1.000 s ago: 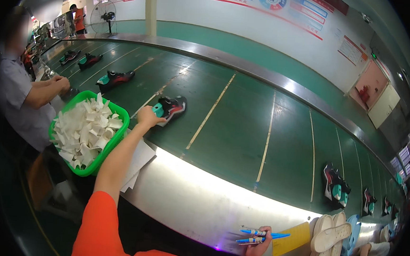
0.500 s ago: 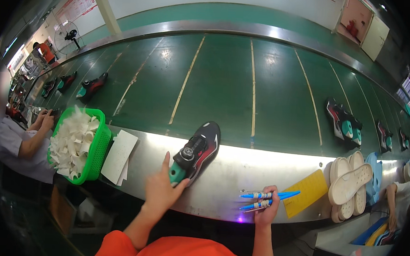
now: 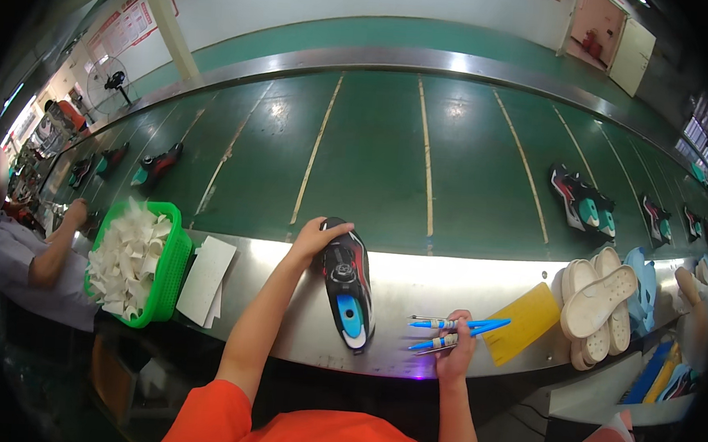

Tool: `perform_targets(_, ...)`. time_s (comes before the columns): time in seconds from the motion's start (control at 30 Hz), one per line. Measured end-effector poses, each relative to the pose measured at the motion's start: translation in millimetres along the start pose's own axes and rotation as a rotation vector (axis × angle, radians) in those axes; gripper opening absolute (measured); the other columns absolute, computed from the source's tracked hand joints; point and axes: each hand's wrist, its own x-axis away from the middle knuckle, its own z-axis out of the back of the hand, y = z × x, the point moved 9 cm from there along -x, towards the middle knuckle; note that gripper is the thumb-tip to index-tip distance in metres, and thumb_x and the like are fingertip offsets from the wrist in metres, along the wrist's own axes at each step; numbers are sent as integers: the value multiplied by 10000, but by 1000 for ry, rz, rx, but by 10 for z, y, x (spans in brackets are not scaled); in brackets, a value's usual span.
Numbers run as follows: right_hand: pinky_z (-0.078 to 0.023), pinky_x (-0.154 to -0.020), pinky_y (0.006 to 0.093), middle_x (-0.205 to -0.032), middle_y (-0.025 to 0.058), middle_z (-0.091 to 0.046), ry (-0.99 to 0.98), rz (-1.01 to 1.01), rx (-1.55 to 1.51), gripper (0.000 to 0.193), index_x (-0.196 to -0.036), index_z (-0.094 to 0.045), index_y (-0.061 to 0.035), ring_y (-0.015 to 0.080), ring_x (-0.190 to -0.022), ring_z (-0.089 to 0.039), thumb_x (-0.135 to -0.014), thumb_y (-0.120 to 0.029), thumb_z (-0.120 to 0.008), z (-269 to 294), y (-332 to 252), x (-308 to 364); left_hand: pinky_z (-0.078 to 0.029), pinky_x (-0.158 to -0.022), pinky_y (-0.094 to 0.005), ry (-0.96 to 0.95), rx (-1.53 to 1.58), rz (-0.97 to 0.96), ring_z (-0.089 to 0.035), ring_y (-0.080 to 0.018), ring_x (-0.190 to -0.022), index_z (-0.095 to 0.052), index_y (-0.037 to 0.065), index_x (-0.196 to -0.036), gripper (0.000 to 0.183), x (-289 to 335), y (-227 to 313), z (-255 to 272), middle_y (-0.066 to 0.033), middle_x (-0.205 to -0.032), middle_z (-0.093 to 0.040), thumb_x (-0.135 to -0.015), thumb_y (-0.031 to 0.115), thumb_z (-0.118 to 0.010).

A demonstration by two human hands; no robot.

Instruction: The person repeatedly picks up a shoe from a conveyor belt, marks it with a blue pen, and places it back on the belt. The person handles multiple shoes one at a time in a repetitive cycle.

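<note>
A dark shoe (image 3: 344, 271) with red sides, a round dial on top and a blue insole stands on the metal ledge, its toe away from me and heel towards me. My left hand (image 3: 321, 237) is closed over its toe end, fingers wrapped across the front. To the right of the shoe, my right hand (image 3: 455, 353) grips a blue V-shaped tool (image 3: 486, 324) with thin silver pen-like rods bound to its two arms. The tool's tips point left towards the shoe, apart from it.
A green basket (image 3: 172, 267) of white scraps and some white cards (image 3: 206, 280) lie left. Right are a yellow sheet (image 3: 523, 323) and cream soles (image 3: 599, 302). Other shoes (image 3: 583, 202) sit on the green belt (image 3: 375, 157) beyond. People work at both sides.
My left hand has shifted from the shoe's heel to its toe. The shoe has turned and moved nearer, its heel now facing me. My right hand keeps the blue tool almost in place.
</note>
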Motion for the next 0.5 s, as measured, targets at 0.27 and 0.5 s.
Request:
perform_targets(0.27,-395,-421,190,-784,5,-457,137,77,63,250,-992,-447,-107,58,-564,-456,-798,12,-551,13,-95,30,-519,-744,-291,-192,418,-601,-632,-159,-837,-587,32,-913,356,1446,1462,-223,-113,-989,-641,-628,59,-798)
perform_targets(0.5,-395,-403,202,-801,32,-456,272,377,100,307,-1051,-405,-100,79,-537,-452,-800,-20,-561,-14,-521,247,-511,-740,-249,-263,227,-771,-656,-156,-802,-652,1,-960,341,2030,1726,-402,-105,-884,-675,-640,13,-767)
